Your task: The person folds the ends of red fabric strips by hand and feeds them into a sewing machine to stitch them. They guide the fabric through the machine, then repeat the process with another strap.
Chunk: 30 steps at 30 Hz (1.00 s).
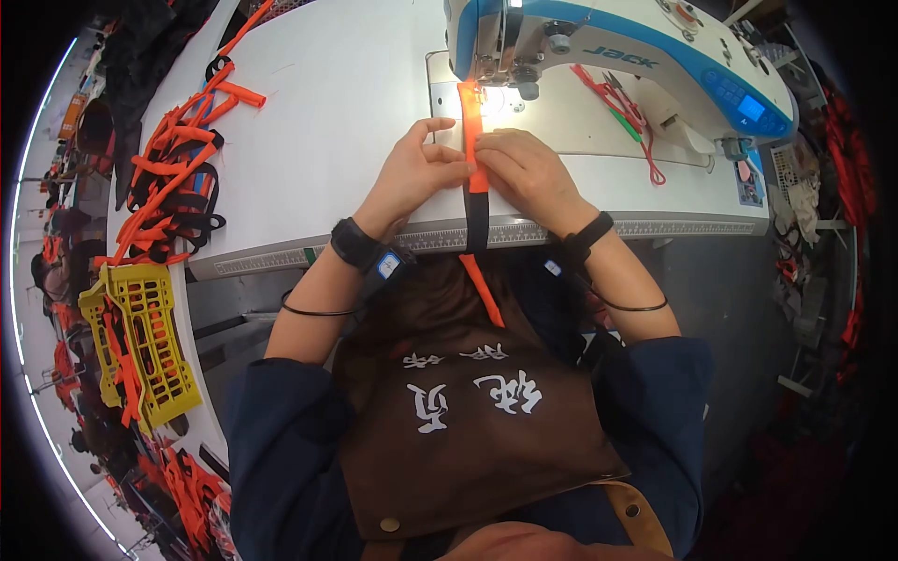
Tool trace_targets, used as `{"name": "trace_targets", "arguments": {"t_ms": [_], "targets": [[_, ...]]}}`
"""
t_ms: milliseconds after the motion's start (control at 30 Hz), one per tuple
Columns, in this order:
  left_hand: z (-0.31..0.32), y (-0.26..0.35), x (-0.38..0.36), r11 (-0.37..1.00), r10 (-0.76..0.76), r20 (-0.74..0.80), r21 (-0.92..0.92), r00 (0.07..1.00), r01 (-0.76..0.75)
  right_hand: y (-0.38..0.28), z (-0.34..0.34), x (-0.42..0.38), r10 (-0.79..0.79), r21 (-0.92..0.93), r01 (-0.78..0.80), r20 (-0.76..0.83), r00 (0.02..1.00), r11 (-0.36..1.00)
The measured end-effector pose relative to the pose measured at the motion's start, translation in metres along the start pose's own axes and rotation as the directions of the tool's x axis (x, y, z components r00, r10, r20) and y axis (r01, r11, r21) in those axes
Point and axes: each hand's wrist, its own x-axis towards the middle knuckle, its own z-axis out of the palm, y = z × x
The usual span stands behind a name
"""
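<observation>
An orange and black fabric strap [474,131] runs from under the needle area of the sewing machine [599,47] toward me and hangs over the table's front edge. Its orange tail lies against my brown apron. At the strap's left edge, my left hand [423,173] pinches it between thumb and fingers, with the index finger raised apart. My right hand [528,173] grips the strap from the right side, its fingertips partly hidden behind the hand. Lamp light falls on the strap's far end near the presser foot.
Orange and black straps [178,168] lie in a heap on the left of the table [309,122]. A yellow plastic basket [154,337] with orange pieces stands at the lower left. Red-handled scissors [622,103] rest under the machine arm. A ruler strip [645,228] lines the front edge.
</observation>
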Motion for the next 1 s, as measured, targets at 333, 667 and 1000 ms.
{"name": "trace_targets", "arguments": {"t_ms": [333, 667, 1000], "targets": [[-0.015, -0.004, 0.000, 0.926, 0.199, 0.103, 0.308, 0.975, -0.221, -0.007, 0.000, 0.003, -0.139, -0.122, 0.144, 0.049, 0.989, 0.982], [-0.013, -0.003, 0.048, 0.183, 0.629, 0.362, 0.791, 0.688, -0.583, -0.014, 0.008, -0.004, -0.066, -0.112, 0.073, 0.065, 0.996, 0.991], [-0.024, -0.007, 0.066, 0.194, 0.748, 0.358, 0.687, 0.559, -0.700, -0.008, 0.007, 0.006, -0.061, -0.146, 0.066, 0.043, 0.997, 0.987]]}}
